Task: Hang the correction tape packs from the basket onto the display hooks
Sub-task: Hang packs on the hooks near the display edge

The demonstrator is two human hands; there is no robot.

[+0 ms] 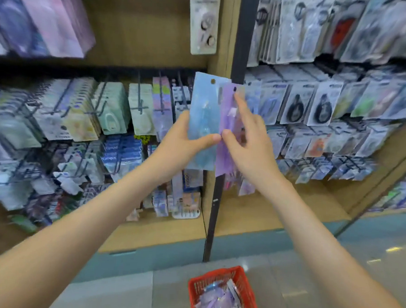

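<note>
I hold two long correction tape packs upright in front of the display. My left hand [186, 141] grips the blue pack [202, 112], thumb across its front. My right hand [249, 142] pinches the purple pack [227, 141] beside it, with the forefinger stretched up along the card towards its hanging hole. The two packs overlap slightly at their edges. On the floor below stands the red basket [243, 283], holding several more purple and blue packs [216, 301]. Dark display hooks [162, 94] jut from the shelf panel just left of the packs.
Hanging stationery packs fill the hooks on both sides of a black upright post [214, 212]. A white pack [204, 21] hangs alone above. Wooden shelf ledges [159, 235] run below the displays, and tiled floor surrounds the basket.
</note>
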